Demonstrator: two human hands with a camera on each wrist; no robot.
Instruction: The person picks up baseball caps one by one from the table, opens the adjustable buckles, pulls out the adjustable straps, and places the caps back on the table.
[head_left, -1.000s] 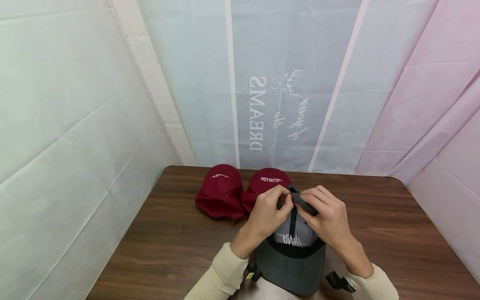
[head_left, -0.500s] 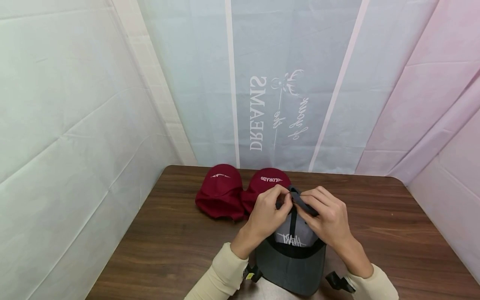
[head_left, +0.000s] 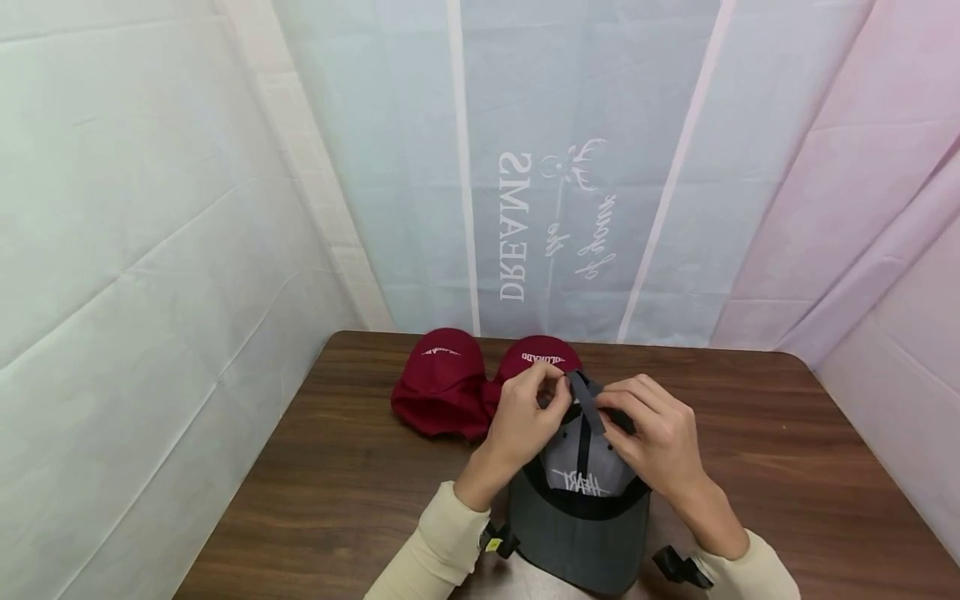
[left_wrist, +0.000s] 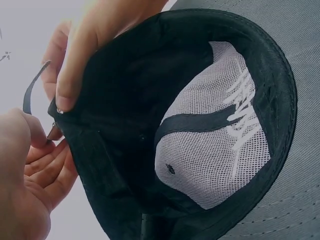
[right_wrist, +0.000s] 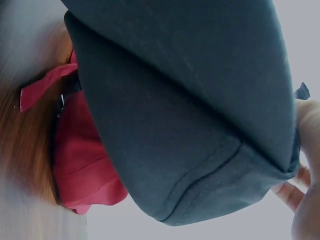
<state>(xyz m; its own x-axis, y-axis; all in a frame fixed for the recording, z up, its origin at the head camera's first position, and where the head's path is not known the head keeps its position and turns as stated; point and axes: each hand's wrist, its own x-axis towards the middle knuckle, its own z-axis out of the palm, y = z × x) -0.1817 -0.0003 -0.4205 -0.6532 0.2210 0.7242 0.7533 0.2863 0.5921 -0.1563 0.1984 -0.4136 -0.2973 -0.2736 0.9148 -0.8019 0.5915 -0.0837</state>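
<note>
A grey and black cap (head_left: 580,533) stands brim toward me, its light mesh front lettered HEART on the inside. At its back closure, my left hand (head_left: 525,417) pinches the cap's strap (head_left: 585,404) between thumb and fingertips. My right hand (head_left: 660,433) pinches the closure edge from the other side. In the left wrist view the left hand (left_wrist: 25,175) is beside the strap's thin end (left_wrist: 34,87), and the right thumb presses the rim by a small metal piece (left_wrist: 60,111). The right wrist view shows the cap's dark outer side (right_wrist: 175,110), with the right hand (right_wrist: 310,165) partly cut off.
Two maroon caps lettered COLORADO, one at left (head_left: 438,375) and one at right (head_left: 536,357), sit near the far edge of the wooden table (head_left: 337,483). The second lies partly behind my left hand. Light fabric (head_left: 420,167) hangs behind the table.
My left hand has shifted slightly left, away from the right hand. The strap, earlier slanting toward the right hand, now hangs more upright between them. The maroon caps have not moved.
</note>
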